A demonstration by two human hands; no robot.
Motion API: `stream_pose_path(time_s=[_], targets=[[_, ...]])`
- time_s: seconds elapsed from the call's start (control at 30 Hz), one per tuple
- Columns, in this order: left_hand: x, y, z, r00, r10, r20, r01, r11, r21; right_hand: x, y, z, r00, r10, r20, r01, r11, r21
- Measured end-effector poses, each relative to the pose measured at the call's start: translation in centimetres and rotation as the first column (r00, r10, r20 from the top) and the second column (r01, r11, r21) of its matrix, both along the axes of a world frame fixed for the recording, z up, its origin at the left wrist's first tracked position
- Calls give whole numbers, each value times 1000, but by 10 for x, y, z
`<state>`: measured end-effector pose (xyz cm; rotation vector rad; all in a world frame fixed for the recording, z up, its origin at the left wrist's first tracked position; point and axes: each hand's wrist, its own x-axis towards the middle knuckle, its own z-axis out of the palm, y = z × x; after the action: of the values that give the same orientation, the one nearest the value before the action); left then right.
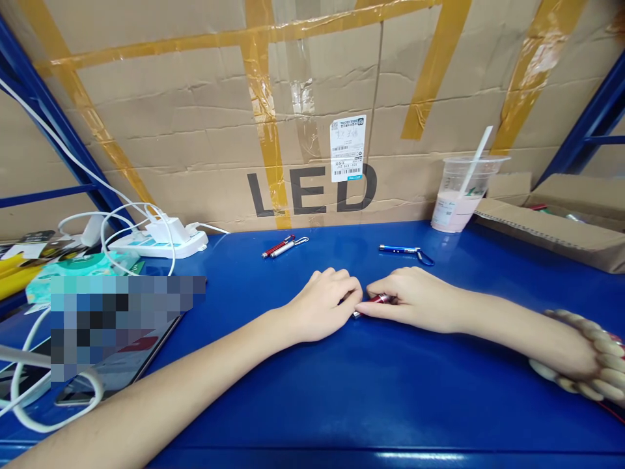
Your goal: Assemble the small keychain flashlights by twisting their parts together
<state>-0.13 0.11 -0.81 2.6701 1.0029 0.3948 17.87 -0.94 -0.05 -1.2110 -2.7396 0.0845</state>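
A slim, shiny red metal penlight (pixel 378 299) is held at a slant in the right hand (pixel 415 296), its silver end directed toward the left hand (pixel 329 303) and set close beside it; part of the barrel is covered by the right thumb, and the opposite end is hidden within the grip

A stockroom is suggested (exact kind can't be told): blue shelf (pixel 342 404) is framed by blue uprights (pixel 62 127), backed by a big taped carton (pixel 195 137) printed LED, shipping label (pixel 348 148) stuck on; open cardboard box (pixel 561 229) seen at right.
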Motion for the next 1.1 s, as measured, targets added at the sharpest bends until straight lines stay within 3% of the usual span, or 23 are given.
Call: stream_pose_path(time_s=[1.1], targets=[[1,0,0,1000,4,10,-4,1000,-8,0,1,1,1000,-5,2,5,1000,13]])
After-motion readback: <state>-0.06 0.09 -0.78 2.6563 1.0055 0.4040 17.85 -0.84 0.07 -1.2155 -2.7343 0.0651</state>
